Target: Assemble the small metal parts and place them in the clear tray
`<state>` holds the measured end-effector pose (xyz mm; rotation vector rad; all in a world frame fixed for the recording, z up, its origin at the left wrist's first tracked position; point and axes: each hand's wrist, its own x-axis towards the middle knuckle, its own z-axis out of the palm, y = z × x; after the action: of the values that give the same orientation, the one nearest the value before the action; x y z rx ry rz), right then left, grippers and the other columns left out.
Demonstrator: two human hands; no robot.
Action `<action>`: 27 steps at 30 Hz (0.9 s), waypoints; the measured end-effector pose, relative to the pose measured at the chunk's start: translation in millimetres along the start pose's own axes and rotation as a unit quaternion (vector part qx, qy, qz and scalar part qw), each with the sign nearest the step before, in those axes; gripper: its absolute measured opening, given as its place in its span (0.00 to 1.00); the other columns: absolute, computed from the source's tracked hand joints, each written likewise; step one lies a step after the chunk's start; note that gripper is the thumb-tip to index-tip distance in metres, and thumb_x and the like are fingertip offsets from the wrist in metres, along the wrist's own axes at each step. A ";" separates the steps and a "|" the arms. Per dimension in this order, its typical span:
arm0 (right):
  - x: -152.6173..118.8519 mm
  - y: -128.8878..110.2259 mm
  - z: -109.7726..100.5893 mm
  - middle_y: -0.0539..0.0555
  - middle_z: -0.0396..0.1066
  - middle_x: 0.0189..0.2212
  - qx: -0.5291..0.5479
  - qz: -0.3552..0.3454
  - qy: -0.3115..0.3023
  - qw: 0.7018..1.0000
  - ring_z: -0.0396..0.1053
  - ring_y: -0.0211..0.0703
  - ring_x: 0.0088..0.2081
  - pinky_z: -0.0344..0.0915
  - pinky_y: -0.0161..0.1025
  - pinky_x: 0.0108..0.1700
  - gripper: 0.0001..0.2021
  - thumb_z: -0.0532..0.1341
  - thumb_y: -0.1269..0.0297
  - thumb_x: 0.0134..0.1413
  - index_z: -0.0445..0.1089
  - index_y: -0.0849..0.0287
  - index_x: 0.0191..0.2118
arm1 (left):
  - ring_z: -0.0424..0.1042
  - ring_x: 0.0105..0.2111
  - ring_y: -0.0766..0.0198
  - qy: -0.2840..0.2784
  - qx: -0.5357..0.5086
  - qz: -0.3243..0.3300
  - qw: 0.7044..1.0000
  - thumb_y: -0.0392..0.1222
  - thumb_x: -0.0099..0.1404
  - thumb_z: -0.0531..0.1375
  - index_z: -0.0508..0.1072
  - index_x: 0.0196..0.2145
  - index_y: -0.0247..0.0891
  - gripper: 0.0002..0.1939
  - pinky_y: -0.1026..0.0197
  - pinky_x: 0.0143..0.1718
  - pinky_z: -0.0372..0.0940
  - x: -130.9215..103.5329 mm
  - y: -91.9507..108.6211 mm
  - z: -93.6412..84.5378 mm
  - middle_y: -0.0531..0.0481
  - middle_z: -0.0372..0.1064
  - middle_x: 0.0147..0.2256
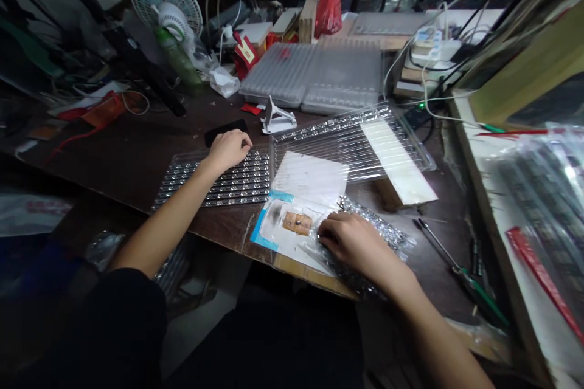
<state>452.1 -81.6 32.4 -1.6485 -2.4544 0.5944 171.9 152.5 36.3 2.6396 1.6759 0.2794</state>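
My left hand (229, 149) is over the upper part of a clear ribbed tray (241, 185) filled with rows of small shiny metal parts. Its fingers are curled together, and whatever they may hold is too small to see. My right hand (354, 242) rests at a clear plastic bag of small metal parts (387, 232), fingers bent inward and their tips partly hidden. Just left of it, a brown block (297, 223) with a small dark spot lies on a white board (283, 243) edged with blue tape.
A second ribbed tray (328, 149) lies behind, with a white strip (396, 161) across it. Stacked clear trays (342, 73), a white stand (276, 118) and a fan (166, 0) are farther back. A green-handled tool (483, 298) lies at right.
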 end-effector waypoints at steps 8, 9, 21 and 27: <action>-3.0 -1.4 -2.6 0.55 0.76 0.32 0.045 -0.008 0.015 0.999 0.73 0.45 0.33 0.63 0.38 0.34 0.09 0.57 0.75 0.58 0.74 0.57 0.34 | 0.73 0.44 0.53 0.022 -0.068 0.069 0.995 0.39 0.65 0.58 0.79 0.40 0.39 0.09 0.52 0.50 0.64 23.6 57.7 0.1 0.45 0.76 0.43; -3.1 -1.6 -3.5 0.54 0.76 0.33 0.060 -0.007 0.009 0.998 0.73 0.45 0.33 0.63 0.38 0.35 0.09 0.57 0.75 0.58 0.74 0.57 0.35 | 0.72 0.44 0.54 0.018 -0.082 0.084 0.993 0.38 0.65 0.58 0.79 0.40 0.39 0.10 0.53 0.50 0.64 28.3 67.4 3.2 0.45 0.75 0.44; 3.3 8.6 1.2 0.55 0.73 0.37 0.158 -0.009 0.061 0.985 0.71 0.42 0.37 0.65 0.36 0.42 0.11 0.57 0.78 0.54 0.74 0.60 0.38 | 0.69 0.47 0.50 0.051 -0.093 0.085 0.991 0.35 0.63 0.62 0.75 0.35 0.35 0.02 0.50 0.50 0.64 49.7 104.6 27.7 0.40 0.72 0.42; 2.1 8.9 -3.5 0.59 0.75 0.37 0.079 0.031 0.065 0.994 0.72 0.46 0.39 0.65 0.39 0.42 0.08 0.60 0.72 0.60 0.76 0.61 0.41 | 0.72 0.38 0.61 0.062 -0.273 0.108 0.954 0.34 0.66 0.58 0.71 0.41 0.36 0.05 0.58 0.43 0.66 -11.6 101.7 -1.4 0.48 0.73 0.37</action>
<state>460.0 -75.9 32.0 -1.6512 -2.2125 0.6478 258.1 98.2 45.8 2.4035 1.1092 0.7964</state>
